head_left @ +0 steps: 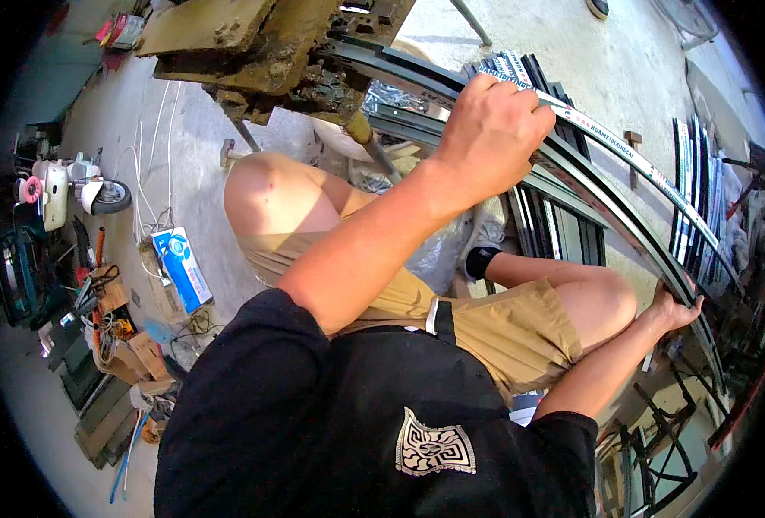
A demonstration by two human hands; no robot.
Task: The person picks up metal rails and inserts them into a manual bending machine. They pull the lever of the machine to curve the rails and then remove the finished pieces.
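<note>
My left hand [496,129] is closed over the top of a long dark grey metal profile [611,203], its fingers wrapped round it. Farther along the same profile, at the right, my right hand [677,309] grips it with the fingers curled round its side. The profile's far end reaches into a rusty, oil-stained machine [253,43] at the top; exactly how it sits there is hidden. A white printed strip [611,136] runs beside the profile, passing by my left hand; whether it is attached cannot be made out.
More profiles [563,229] lie stacked below and beyond my hands, with another bundle [693,181] at the right. Between my knees is clear plastic wrapping [438,259]. At the left are a blue-and-white box [182,269], cables, a white scooter [63,192] and piled scrap.
</note>
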